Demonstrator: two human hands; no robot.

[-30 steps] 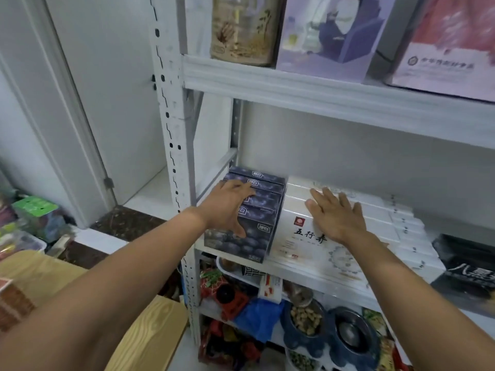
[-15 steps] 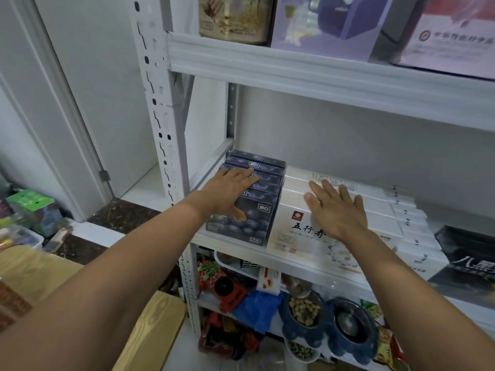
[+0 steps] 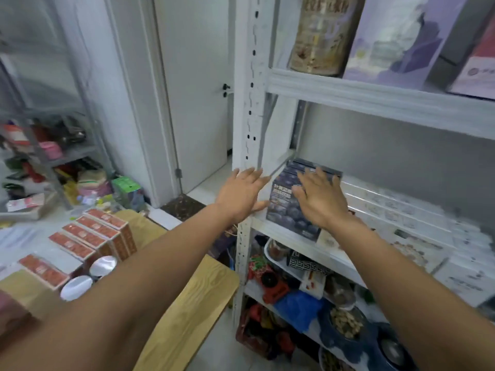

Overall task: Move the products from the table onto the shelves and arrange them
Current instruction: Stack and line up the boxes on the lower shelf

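Blue boxes point(image 3: 281, 212): at left end of middle shelf point(image 3: 267, 228), beside white boxes point(image 3: 396, 210).
Right hand point(image 3: 320, 200): flat on them, fingers spread.
Left hand point(image 3: 241, 195): fingers spread, just left of them.
Red boxes point(image 3: 88, 235): on table point(image 3: 192, 298).

We reach both arms forward, our left hand point(image 3: 242, 195) and right hand point(image 3: 320, 200) flat, fingers straight and spread.

Five red boxes point(image 3: 88, 235), two shiny lids point(image 3: 103, 263), one gold can point(image 3: 321, 36).
The red boxes and lids sit low down, left of the left hand point(image 3: 241, 195). The can stands high above both hands. Under the right hand point(image 3: 320, 199) are dark blue boxes point(image 3: 282, 210), with white boxes point(image 3: 396, 207) to its right. Both kinds are too blurry to count.
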